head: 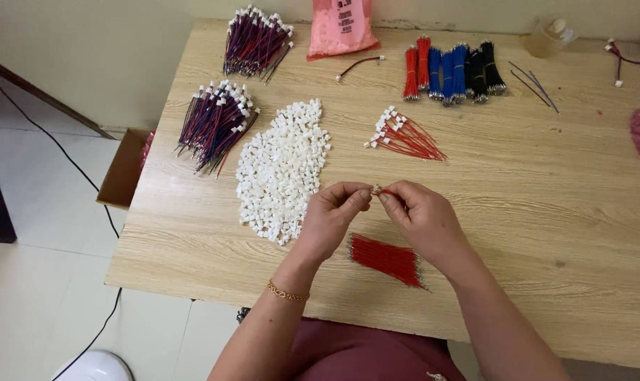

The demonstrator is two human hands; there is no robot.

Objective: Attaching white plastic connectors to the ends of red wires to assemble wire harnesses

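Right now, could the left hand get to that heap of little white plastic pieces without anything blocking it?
Probably yes. The left hand is right beside the heap of white pieces, with only bare table between them. Its fingertips do pinch a small part together with the right hand.

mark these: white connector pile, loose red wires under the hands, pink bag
white connector pile (pixel 281 173), head view, middle of the heap
loose red wires (pixel 385 259), head view, middle of the bundle, below the hands
pink bag (pixel 341 28), head view, centre of the bag's front
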